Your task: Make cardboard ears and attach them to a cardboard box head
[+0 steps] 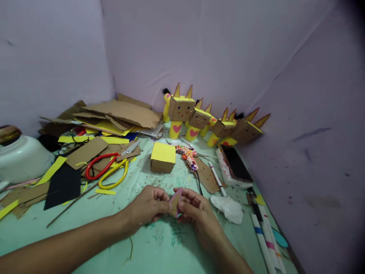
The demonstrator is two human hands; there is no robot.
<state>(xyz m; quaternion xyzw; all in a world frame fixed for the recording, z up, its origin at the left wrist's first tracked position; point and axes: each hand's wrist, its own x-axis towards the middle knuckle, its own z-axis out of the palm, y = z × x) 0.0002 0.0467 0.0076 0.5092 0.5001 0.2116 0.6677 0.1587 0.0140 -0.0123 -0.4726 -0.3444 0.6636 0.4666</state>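
Both hands pinch a small pointed cardboard piece with purple edges (176, 203), low over the front of the table. My left hand (149, 205) closes thumb and fingers on its left side, while my right hand (196, 209) grips the right edge. Its tip points upward. Just beyond the hands sits a cardboard box with a yellow top (163, 153). To the right of that box lies a glue gun with a flowery cover (188, 154), its black cord running toward my right hand.
Scissors with red and yellow handles (107, 171) lie among cardboard scraps at left, before stacked cardboard (122, 112). Several cardboard animal figures (181, 108) with pointed ears stand along the wall. At right are a phone (236, 161), a marker (217, 178), crumpled tissue (228, 208) and more markers (264, 241).
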